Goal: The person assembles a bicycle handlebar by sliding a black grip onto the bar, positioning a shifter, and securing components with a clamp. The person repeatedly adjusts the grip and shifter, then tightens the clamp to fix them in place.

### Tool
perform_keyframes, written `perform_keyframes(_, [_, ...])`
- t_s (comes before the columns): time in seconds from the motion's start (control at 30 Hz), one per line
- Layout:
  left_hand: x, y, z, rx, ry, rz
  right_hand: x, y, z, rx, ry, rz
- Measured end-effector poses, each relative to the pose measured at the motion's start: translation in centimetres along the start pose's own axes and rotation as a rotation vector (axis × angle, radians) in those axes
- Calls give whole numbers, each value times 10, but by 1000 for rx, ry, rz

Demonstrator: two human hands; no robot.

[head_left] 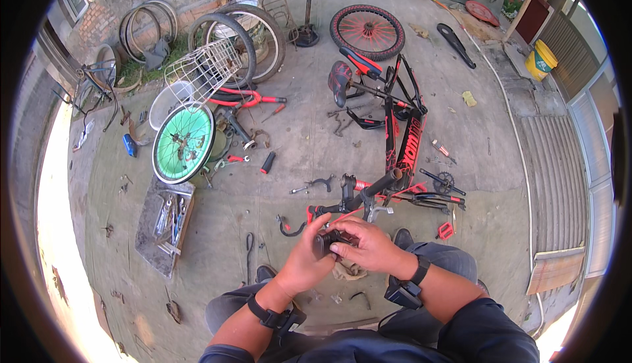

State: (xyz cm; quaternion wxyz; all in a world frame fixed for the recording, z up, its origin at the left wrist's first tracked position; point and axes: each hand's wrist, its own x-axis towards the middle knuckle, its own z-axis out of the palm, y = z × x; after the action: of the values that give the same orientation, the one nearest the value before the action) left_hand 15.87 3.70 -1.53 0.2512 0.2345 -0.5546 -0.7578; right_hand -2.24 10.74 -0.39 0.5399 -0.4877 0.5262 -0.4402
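Note:
Low in the middle, my left hand and my right hand meet around a small black rounded part. The left fingers wrap its left side, while the right thumb and fingers pinch it from the other side. Its exact kind is partly hidden by my fingers. Just beyond my hands lies a black and red bicycle frame, with its handlebar end closest to them. A pale crumpled cloth shows on the ground beneath my right hand.
A metal tray of tools lies left, below a green basin with a rim on it. A red-spoked wheel lies beyond the frame. A crank with chainring, a red pedal and a screwdriver lie around it.

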Motion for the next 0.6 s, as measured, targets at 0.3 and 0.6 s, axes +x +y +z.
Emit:
perform_keyframes(0.3, [-2, -4, -4, 21, 1, -44, 0, -2, 3, -118, 79, -81])
perform_keyframes(0.6, [-3, -4, -6, 75, -10, -63, 0, -1, 2, -121, 71, -101])
